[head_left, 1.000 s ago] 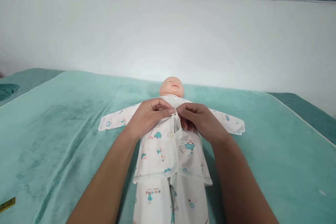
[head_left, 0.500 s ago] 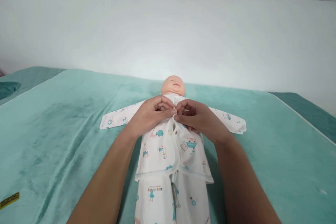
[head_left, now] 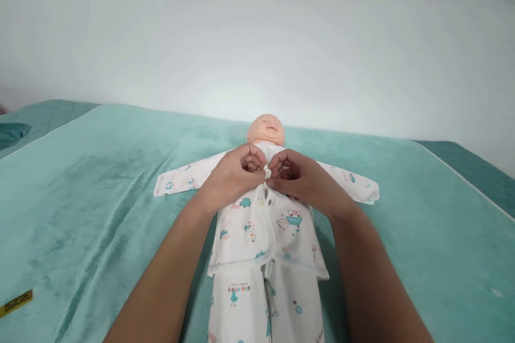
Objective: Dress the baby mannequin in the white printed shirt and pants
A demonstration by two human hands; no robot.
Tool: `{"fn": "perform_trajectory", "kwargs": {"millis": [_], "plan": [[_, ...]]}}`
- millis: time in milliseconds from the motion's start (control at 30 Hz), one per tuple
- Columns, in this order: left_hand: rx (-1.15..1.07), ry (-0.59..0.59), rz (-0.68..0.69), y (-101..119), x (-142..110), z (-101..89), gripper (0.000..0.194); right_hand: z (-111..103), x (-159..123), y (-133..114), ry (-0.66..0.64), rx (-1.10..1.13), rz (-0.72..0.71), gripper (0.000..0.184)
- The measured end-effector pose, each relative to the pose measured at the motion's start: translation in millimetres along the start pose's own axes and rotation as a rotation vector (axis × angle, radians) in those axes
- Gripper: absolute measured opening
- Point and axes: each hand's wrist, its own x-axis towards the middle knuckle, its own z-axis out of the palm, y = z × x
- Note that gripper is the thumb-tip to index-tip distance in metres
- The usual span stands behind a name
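A baby doll (head_left: 265,129) lies on its back, dressed in a white printed baby shirt (head_left: 245,241) and matching white trousers (head_left: 235,313). My left hand (head_left: 243,169) and my right hand (head_left: 293,174) meet over the chest, fingertips almost touching. Each pinches an edge of the shirt's front opening, with a small bunched bit of white cloth showing between them. Whether a button lies inside that pinch is hidden. Below the fingers, a pale button (head_left: 260,201) shows on the front, beside a gap in the opening. Both shirt sleeves stretch out sideways.
A teal plush cover (head_left: 100,198) spreads under the doll, wrinkled on the left. At the lower left lies a yellow strip with dark markings (head_left: 16,303). A white wall (head_left: 257,48) with a dark band on top stands behind.
My fingertips have shifted slightly at the shirt opening, and a bunched bit of cloth now shows between them. The view has moved a little; the doll lies as before.
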Motion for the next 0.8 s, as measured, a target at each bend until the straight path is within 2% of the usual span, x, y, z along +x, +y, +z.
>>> {"fn": "perform_trajectory", "kwargs": {"millis": [233, 433, 567, 667, 800], "plan": [[-0.089, -0.046, 0.004, -1.1, 0.6, -5.3, 0.013, 0.2, 1.2, 1.4, 0.005, 0.107, -0.002, 0.022], [0.176, 0.026, 0.128, -7.2, 4.0, -3.9, 0.019, -3.4, 1.1, 4.6, -0.009, 0.171, 0.01, 0.024], [0.212, 0.108, 0.146, -12.3, 7.1, -2.8, 0.017, -4.5, 1.3, 6.1, -0.008, 0.161, -0.024, 0.023], [0.156, 0.123, 0.092, -13.6, 7.9, -4.8, 0.014, -4.8, -0.5, 2.1, -0.008, 0.11, -0.034, 0.024], [0.068, 0.022, 0.071, -7.0, 2.6, -12.5, 0.013, 0.0, -8.7, -12.1, -0.023, -0.087, 0.038, 0.044]]}}
